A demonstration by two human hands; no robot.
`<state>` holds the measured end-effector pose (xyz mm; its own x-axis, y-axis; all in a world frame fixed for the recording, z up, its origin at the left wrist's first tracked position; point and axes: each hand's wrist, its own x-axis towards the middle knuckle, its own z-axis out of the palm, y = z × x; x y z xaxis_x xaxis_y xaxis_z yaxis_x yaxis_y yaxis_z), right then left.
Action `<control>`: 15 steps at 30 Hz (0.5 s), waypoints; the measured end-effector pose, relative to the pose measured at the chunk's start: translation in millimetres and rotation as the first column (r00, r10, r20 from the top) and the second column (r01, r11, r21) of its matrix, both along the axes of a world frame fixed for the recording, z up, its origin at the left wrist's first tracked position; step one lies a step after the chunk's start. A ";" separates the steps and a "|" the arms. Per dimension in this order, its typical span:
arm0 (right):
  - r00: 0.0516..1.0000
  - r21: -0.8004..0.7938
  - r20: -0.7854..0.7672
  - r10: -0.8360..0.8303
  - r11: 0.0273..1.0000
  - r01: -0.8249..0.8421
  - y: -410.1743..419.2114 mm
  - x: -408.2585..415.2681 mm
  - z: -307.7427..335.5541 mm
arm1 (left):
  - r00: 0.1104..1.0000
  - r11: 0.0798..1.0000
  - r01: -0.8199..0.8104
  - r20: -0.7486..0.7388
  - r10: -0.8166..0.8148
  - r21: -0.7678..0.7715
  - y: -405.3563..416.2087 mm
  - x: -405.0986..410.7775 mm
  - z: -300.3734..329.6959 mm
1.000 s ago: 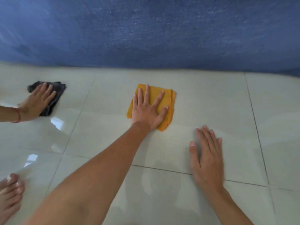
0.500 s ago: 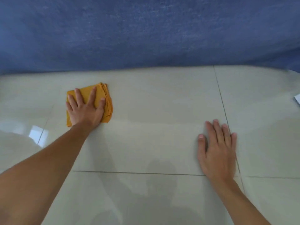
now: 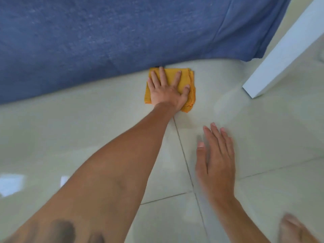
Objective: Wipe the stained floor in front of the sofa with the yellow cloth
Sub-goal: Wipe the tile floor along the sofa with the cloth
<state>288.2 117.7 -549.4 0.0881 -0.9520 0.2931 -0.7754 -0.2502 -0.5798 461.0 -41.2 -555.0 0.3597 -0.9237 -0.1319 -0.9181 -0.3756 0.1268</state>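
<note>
A folded yellow cloth [image 3: 186, 77] lies on the glossy pale tiled floor [image 3: 266, 130], its far edge touching the bottom of the blue sofa cover [image 3: 122, 32]. My left hand [image 3: 166, 92] presses flat on the cloth with fingers spread, and the fingertips reach the sofa's edge. My right hand [image 3: 215, 160] rests palm down on the floor nearer to me, right of a grout line, slightly blurred and holding nothing. I cannot make out a stain on the tiles.
A white furniture leg or panel [image 3: 284, 50] slants down to the floor at the right, just past the sofa's corner. A blurred bare foot [image 3: 294, 230] shows at the bottom right. Bright reflections lie on the tiles at lower left.
My left hand and the cloth have moved up against the sofa's edge. The view has swung right, which brings in the sofa's corner and the white leg. My right hand has shifted slightly.
</note>
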 end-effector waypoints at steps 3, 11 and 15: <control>0.985 -0.029 0.014 -0.171 0.985 0.171 -27.4 -51.8 3.8 | 0.987 0.987 0.158 -0.007 -0.158 -0.009 -4.4 -73.6 0.6; 0.953 0.084 0.014 -0.304 0.950 0.301 -18.5 -72.7 18.2 | 0.943 0.945 0.324 -0.061 -0.326 -0.040 124.3 -113.4 3.8; 0.984 0.117 -0.108 -0.139 0.982 0.151 10.4 -49.1 19.1 | 0.981 0.981 0.190 -0.020 -0.191 -0.039 195.0 -73.8 7.8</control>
<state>239.1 128.1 -530.2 -0.0309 -0.9852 0.1688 -0.8530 -0.0621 -0.5182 387.2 153.8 -547.2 0.1737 -0.9794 -0.1027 -0.9690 -0.1886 0.1596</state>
